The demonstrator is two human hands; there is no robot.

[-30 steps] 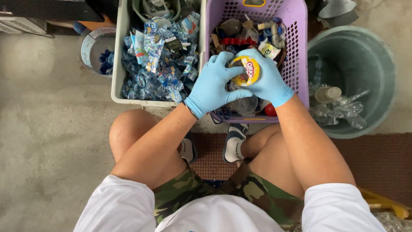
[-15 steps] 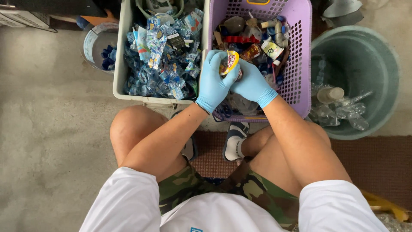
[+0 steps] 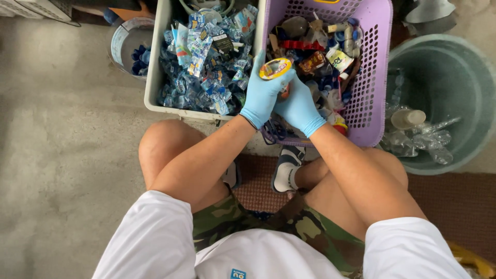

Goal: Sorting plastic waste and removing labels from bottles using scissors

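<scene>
Left hand (image 3: 263, 95) clamped on yellow-lidded bottle (image 3: 275, 68), right hand (image 3: 298, 106) gripping below. Best held firm over purple basket (image 3: 373, 77), twisting steadily, keeping label scraps near grey bin (image 3: 155, 82).

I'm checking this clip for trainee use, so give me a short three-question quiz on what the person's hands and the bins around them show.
1. True or false: both hands wear blue gloves.
2. Which container do the hands work over? A) the grey bin of blue wrappers B) the purple basket C) the green tub
3. What lies in the green tub?

Key
1. True: the left hand and right hand are both gloved, closed together on a small yellow-lidded item.
2. B: the purple basket, not the grey bin.
3. Clear plastic bottles lie in the green tub.
</scene>
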